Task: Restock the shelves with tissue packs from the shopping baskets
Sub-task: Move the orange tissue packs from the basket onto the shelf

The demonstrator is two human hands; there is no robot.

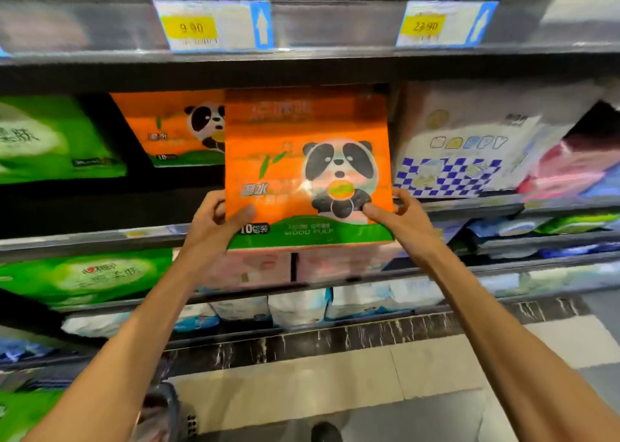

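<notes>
An orange tissue pack (pixel 295 159) with a panda picture and a green base is held up in front of the middle shelf (pixel 84 240). My left hand (pixel 214 221) grips its lower left corner, thumb on the front. My right hand (pixel 401 215) grips its lower right corner, thumb across the panda. A second orange panda pack (pixel 174 129) stands further back on the same shelf, just left of the held one. A dark shopping basket (pixel 167 411) shows partly at the bottom, below my left forearm.
Green tissue packs (pixel 50 139) fill the shelf's left side and white-and-blue checked packs (pixel 463 153) the right. The shelf edge above carries price tags (pixel 191 27). Lower shelves hold pink, green and white packs. A dark shoe (pixel 325 431) stands on the tiled floor.
</notes>
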